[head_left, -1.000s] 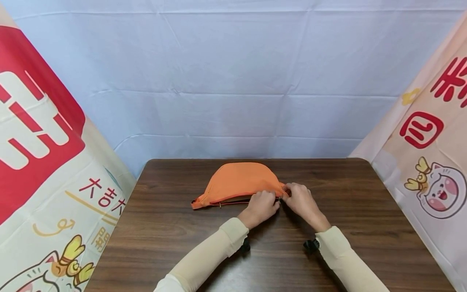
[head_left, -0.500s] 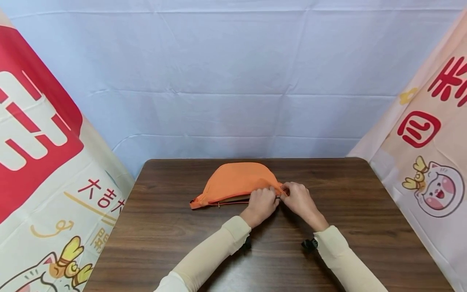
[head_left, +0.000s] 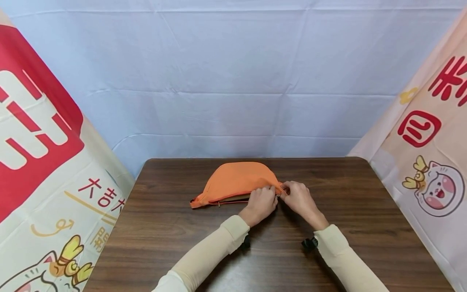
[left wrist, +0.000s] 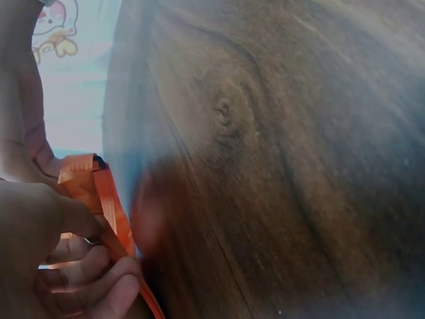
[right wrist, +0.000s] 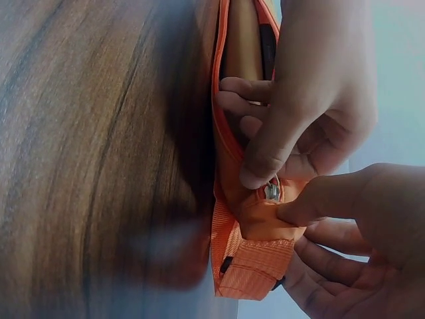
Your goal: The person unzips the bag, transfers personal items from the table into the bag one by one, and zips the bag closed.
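Note:
An orange waist bag (head_left: pixel 238 178) lies on the table with its curved side away from me. Along its near edge the zipped opening gapes, showing a tan interior. My left hand (head_left: pixel 260 205) grips the opening's edge near the right end, fingers curled, thumb beside the metal zip slider (right wrist: pixel 271 191). Whether it pinches the pull tab is hidden. Just to the right, my right hand (head_left: pixel 300 201) pinches the bag's end, above the orange webbing loop (right wrist: pixel 255 269). A second small zip pull (head_left: pixel 219 203) hangs near the bag's left end.
The dark wood-grain table (head_left: pixel 175 243) holds the bag near its far edge. A pale cloth backdrop (head_left: pixel 233 81) stands behind it, with printed cloths (head_left: pixel 106 162) at both sides. A black wrist device (head_left: pixel 310 244) sits at the right cuff.
My left hand has shifted slightly away from me along the bag's edge, and the fabric beside it has bunched. The right hand stays nearly in place at the bag's end.

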